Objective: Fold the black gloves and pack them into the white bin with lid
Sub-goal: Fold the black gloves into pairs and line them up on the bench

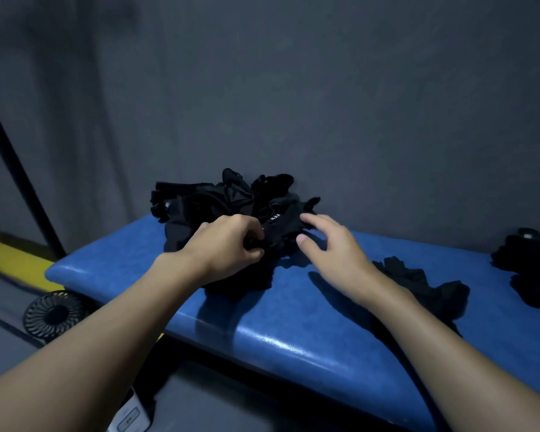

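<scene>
A loose heap of black gloves (228, 204) lies crumpled at the far left end of the table (293, 332), pushed up against the dark grey wall; the fabric is soft and matte, with limp finger shapes sticking out at the edges and a small white printed mark on one cuff. The left hand (228, 244) is curled, thumb and fingertips pinched on a fold of glove at the near side of the heap. The right hand (331, 247) hovers just beside it, fingers spread and slack, gripping nothing. A single glove (418, 279) lies flat near the right forearm, and more black gloves (527, 260) sit stacked at the right edge. The table has a glossy, padded blue top. A small black fan (55, 314) rests on the floor below.
</scene>
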`<state>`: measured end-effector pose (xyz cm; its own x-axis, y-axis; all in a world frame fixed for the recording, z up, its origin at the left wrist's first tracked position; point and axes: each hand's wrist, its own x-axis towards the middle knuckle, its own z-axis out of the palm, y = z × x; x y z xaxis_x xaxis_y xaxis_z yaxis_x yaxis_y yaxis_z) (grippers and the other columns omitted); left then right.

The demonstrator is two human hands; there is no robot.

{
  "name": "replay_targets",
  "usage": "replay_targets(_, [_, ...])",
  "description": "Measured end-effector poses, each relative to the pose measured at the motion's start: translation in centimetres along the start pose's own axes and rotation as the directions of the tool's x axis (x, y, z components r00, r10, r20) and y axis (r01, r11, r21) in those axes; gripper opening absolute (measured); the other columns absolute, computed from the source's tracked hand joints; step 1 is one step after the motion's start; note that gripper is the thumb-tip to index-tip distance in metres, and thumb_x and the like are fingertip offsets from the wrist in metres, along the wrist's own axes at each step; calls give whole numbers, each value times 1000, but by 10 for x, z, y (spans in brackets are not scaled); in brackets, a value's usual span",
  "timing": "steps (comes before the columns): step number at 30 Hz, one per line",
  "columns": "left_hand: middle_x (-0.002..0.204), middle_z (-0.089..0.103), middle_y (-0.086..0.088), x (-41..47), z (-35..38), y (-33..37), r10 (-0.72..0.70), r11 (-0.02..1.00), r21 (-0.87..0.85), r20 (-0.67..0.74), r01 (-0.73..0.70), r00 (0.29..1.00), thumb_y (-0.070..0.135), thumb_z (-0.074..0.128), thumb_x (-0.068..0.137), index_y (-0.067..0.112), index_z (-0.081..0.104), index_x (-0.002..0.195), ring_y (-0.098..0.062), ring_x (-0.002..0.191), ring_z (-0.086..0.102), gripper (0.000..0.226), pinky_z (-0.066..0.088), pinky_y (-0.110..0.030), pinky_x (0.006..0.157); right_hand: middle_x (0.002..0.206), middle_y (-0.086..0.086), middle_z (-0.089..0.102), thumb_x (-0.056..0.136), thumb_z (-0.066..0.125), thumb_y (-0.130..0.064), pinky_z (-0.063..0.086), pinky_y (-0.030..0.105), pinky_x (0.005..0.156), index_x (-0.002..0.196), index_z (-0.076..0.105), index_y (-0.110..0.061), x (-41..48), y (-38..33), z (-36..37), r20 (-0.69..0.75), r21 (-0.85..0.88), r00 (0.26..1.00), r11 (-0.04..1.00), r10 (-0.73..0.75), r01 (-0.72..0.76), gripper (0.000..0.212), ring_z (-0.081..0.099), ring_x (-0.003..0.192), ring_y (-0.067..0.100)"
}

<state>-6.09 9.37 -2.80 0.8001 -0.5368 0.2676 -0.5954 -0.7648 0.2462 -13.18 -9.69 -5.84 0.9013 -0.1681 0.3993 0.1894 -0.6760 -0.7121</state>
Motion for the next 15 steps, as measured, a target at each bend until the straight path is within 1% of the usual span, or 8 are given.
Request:
replay_targets(3, [104, 68, 7, -1, -2, 3, 1, 1000, 0, 1, -1, 1000, 37, 67, 85, 30, 65, 107, -20, 105, 62, 23, 48, -42, 93, 129, -17, 55, 96, 58, -26, 42, 31, 109, 135, 56, -19, -1, -4, -5, -128, 91, 991, 995, -38, 50, 40, 53, 123, 5])
replay_targets(6, [97, 68, 11, -2, -4, 6, 13, 1000, -18, -20, -13, 1000, 37, 65, 87, 31, 67, 102, -17, 100, 63, 17, 50, -41, 91, 122, -12, 63, 93, 64, -25, 46, 30, 104, 126, 62, -20, -4, -8, -13, -239, 195, 970, 977, -34, 82, 34, 59, 116, 6])
replay_targets(8, [88, 66, 15, 0, -5, 10, 20, 998, -65, -54, -23, 998, 35, 63, 89, 30, 68, 97, -14, 93, 63, 11, 51, -41, 88, 112, -8, 69, 89, 70, -27, 51, 26, 94, 118, 65, -23, -7, -12, -21, -289, 276, 957, 959, 12, 72, 29, 65, 107, 7])
replay_targets(10, [86, 66, 16, 3, -6, 16, 35, 991, -126, -103, -48, 994, 33, 62, 89, 29, 67, 94, -12, 90, 63, 8, 53, -40, 87, 98, -3, 72, 85, 74, -23, 53, 20, 78, 109, 66, -22, -11, -15, -29, -312, 367, 948, 928, 52, 70, 25, 70, 91, 7])
replay_targets(12, [92, 68, 15, 7, -6, 24, 67, 974, -201, -162, -99, 985, 33, 64, 88, 28, 68, 96, -11, 94, 64, 10, 53, -38, 88, 90, 0, 72, 84, 76, -15, 52, 16, 66, 104, 63, -18, -16, -19, -37, -302, 460, 950, 885, 83, 69, 24, 71, 76, 6])
replay_targets(14, [98, 70, 12, 11, -7, 38, 95, 945, -289, -205, -153, 974, 30, 67, 89, 23, 68, 100, -10, 96, 64, 14, 52, -34, 88, 90, 2, 72, 83, 75, -11, 52, 17, 63, 105, 62, -14, -20, -20, -45, -282, 518, 954, 853, 101, 63, 25, 70, 71, 7])
replay_targets(15, [100, 70, 10, 14, -7, 45, 104, 925, -337, -221, -175, 970, 30, 69, 89, 21, 68, 103, -9, 97, 65, 17, 52, -31, 88, 90, -1, 71, 84, 75, -11, 52, 18, 64, 105, 63, -12, -23, -19, -49, -273, 533, 956, 844, 109, 56, 25, 70, 71, 8])
